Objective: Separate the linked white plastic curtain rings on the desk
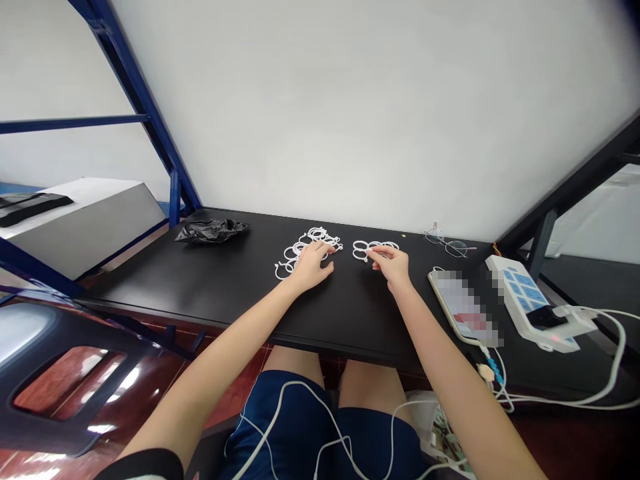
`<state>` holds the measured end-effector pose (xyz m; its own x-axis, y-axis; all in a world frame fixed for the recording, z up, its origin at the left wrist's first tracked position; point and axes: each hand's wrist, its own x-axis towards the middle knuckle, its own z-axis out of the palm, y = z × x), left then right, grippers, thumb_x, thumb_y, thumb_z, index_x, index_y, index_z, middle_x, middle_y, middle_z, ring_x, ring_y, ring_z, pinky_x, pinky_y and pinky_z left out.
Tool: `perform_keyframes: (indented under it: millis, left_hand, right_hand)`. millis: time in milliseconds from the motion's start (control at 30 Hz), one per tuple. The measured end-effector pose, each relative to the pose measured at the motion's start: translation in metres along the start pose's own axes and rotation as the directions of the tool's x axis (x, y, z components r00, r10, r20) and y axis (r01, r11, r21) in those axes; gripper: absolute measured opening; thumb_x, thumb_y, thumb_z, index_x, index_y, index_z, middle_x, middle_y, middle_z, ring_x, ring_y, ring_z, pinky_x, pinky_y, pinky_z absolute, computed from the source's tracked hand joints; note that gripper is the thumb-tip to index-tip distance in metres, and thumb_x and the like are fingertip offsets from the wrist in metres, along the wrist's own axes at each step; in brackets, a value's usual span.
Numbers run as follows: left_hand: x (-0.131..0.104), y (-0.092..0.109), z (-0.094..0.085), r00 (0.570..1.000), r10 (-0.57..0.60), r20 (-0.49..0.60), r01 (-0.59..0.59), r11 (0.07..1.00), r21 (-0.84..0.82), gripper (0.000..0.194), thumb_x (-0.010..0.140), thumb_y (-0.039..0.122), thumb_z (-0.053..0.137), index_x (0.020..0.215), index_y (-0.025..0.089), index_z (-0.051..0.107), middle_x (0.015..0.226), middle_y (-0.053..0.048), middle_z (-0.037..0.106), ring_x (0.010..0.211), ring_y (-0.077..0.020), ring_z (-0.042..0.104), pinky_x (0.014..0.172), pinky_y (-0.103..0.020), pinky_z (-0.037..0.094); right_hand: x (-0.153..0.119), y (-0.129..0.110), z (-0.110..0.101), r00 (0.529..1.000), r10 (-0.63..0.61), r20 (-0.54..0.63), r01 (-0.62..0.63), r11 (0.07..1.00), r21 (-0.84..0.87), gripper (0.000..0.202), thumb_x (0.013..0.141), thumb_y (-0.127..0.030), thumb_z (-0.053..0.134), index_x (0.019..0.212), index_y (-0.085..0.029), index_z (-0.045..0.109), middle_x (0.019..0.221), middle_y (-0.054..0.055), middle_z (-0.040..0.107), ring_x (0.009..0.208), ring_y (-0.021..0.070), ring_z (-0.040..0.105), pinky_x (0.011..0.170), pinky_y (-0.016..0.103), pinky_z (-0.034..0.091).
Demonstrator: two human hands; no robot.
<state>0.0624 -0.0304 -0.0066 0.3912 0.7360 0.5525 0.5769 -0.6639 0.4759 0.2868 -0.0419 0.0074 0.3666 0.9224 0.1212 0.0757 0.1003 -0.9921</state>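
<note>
A loose pile of thin white rings (pixel 316 233), some with small tabs at their ends, lies mid-table. My left hand (pixel 311 267) rests on the near side of this pile, thumb apart from the fingers, and hides part of it. To the right is a smaller group of white rings (pixel 375 244), set side by side and overlapping. Beside that group my right hand (pixel 393 267) pinches a white ring (pixel 359 254) by its end between thumb and fingertips. Some rings behind the right fingers are partly hidden.
On the black table (pixel 210 287) lie a crumpled black plastic bag (pixel 213 230), eyeglasses (pixel 450 245), a charging phone (pixel 463 307) and a white power strip (pixel 530 303). White cables (pixel 590 400) run across the right edge and over my lap. A blue metal frame (pixel 150 120) stands left.
</note>
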Motion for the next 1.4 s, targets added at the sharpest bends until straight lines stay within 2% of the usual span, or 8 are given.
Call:
perform_keyframes:
  millis: [100, 300, 467, 700, 967, 1167, 1400]
  left_hand:
    - [0.0, -0.002, 0.001, 1.0, -0.019, 0.01, 0.019, 0.999, 0.033, 0.018, 0.079, 0.016, 0.058, 0.096, 0.021, 0.062, 0.099, -0.005, 0.063, 0.098, -0.0224, 0.057, 0.092, -0.04, 0.042]
    - [0.001, 0.0, 0.0, 0.999, -0.042, 0.011, 0.041, 0.994, 0.098, 0.012, 0.08, 0.015, 0.056, 0.089, 0.02, 0.061, 0.094, -0.003, 0.063, 0.093, -0.0203, 0.057, 0.09, -0.038, 0.04]
    - [0.0, 0.003, -0.003, 0.998, -0.057, 0.034, 0.05, 0.981, 0.19, 0.012, 0.081, 0.014, 0.054, 0.088, 0.02, 0.061, 0.093, -0.004, 0.062, 0.094, -0.0207, 0.056, 0.088, -0.036, 0.038]
    - [-0.001, 0.003, -0.003, 0.995, -0.04, 0.092, 0.004, 0.933, 0.361, 0.011, 0.084, 0.016, 0.051, 0.091, 0.02, 0.06, 0.095, -0.005, 0.064, 0.096, -0.0231, 0.054, 0.089, -0.038, 0.036]
    - [-0.001, 0.002, -0.002, 0.993, -0.032, 0.114, -0.013, 0.928, 0.371, 0.011, 0.085, 0.016, 0.05, 0.09, 0.019, 0.059, 0.092, -0.005, 0.064, 0.095, -0.0226, 0.057, 0.09, -0.038, 0.035]
    - [-0.001, 0.004, -0.004, 0.995, -0.043, 0.095, 0.005, 0.927, 0.376, 0.01, 0.085, 0.018, 0.051, 0.091, 0.02, 0.058, 0.093, -0.005, 0.065, 0.096, -0.0226, 0.058, 0.091, -0.038, 0.035]
    - [-0.001, 0.002, -0.003, 0.993, -0.089, 0.074, 0.056, 0.927, 0.37, 0.02, 0.084, 0.016, 0.05, 0.103, 0.02, 0.055, 0.096, -0.005, 0.068, 0.094, -0.022, 0.06, 0.092, -0.039, 0.035]
  right_hand:
    - [0.002, 0.003, -0.002, 0.998, -0.027, -0.05, 0.025, 0.999, -0.036, 0.032, 0.054, -0.035, 0.083, 0.075, -0.013, 0.072, 0.073, 0.005, 0.069, 0.045, 0.0083, 0.054, 0.042, 0.022, 0.049]
    - [0.005, 0.01, -0.002, 0.996, -0.057, -0.07, 0.049, 0.993, -0.106, 0.026, 0.056, -0.031, 0.08, 0.074, -0.013, 0.071, 0.075, 0.005, 0.07, 0.043, 0.0084, 0.055, 0.039, 0.021, 0.048]
    - [0.008, 0.015, -0.004, 0.994, -0.072, -0.082, 0.059, 0.986, -0.153, 0.025, 0.057, -0.03, 0.078, 0.075, -0.013, 0.072, 0.076, 0.005, 0.07, 0.043, 0.0089, 0.056, 0.038, 0.021, 0.048]
    - [0.007, 0.012, -0.005, 0.99, -0.036, -0.135, 0.013, 0.985, -0.171, 0.024, 0.056, -0.026, 0.076, 0.076, -0.013, 0.072, 0.079, 0.007, 0.071, 0.043, 0.0096, 0.056, 0.038, 0.021, 0.048]
    - [0.009, 0.014, -0.005, 0.984, -0.014, -0.176, -0.013, 0.988, -0.154, 0.025, 0.056, -0.016, 0.066, 0.08, -0.013, 0.071, 0.085, 0.007, 0.073, 0.044, 0.0087, 0.057, 0.039, 0.02, 0.047]
    - [0.012, 0.017, -0.007, 0.985, -0.029, -0.173, 0.0, 0.987, -0.163, 0.026, 0.056, -0.018, 0.065, 0.081, -0.014, 0.072, 0.086, 0.006, 0.073, 0.045, 0.0096, 0.058, 0.041, 0.022, 0.049]
    - [0.01, 0.015, -0.005, 0.984, -0.037, -0.173, 0.015, 0.991, -0.131, 0.024, 0.056, -0.021, 0.067, 0.079, -0.014, 0.071, 0.084, 0.006, 0.072, 0.044, 0.0097, 0.057, 0.04, 0.023, 0.048]
